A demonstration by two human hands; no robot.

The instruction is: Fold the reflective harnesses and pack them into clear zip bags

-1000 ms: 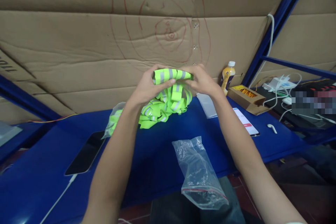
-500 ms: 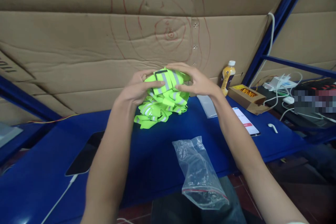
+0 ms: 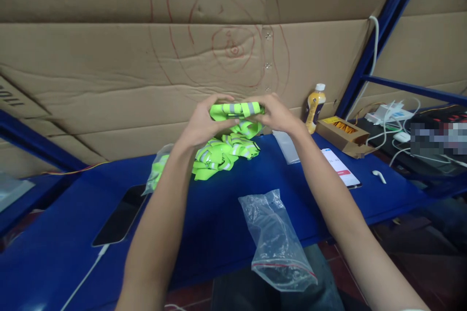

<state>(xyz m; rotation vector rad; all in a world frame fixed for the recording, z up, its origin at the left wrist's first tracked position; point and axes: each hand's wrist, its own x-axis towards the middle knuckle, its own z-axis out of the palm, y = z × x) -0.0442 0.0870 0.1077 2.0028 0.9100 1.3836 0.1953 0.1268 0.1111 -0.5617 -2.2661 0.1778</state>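
Observation:
A folded bundle of fluorescent green reflective strap (image 3: 236, 109), with grey reflective patches, is held up between both hands. My left hand (image 3: 205, 124) grips its left end, thumb beneath and fingers behind. At the right end, my right hand (image 3: 276, 114) has its fingers closed round the same bundle. Loose strap hangs below it onto a crumpled heap of the same strap (image 3: 219, 155) on the table. A clear plastic bag with green material inside (image 3: 156, 172) lies partly behind my left forearm. Nearer me, a clear zip bag (image 3: 277, 238) with a red seal overhangs the table edge.
On the blue table (image 3: 215, 214) lie a dark phone (image 3: 119, 216) with a white cable, a lit phone (image 3: 339, 167) and an earbud (image 3: 379, 176). A yellow bottle (image 3: 314, 109) and an open cardboard box (image 3: 345, 136) stand back right. Cardboard (image 3: 91, 63) walls the rear.
The bundle has tilted in my hands, so its long edge now faces me. My left hand has shifted slightly right, and the bag behind my left forearm has come into view.

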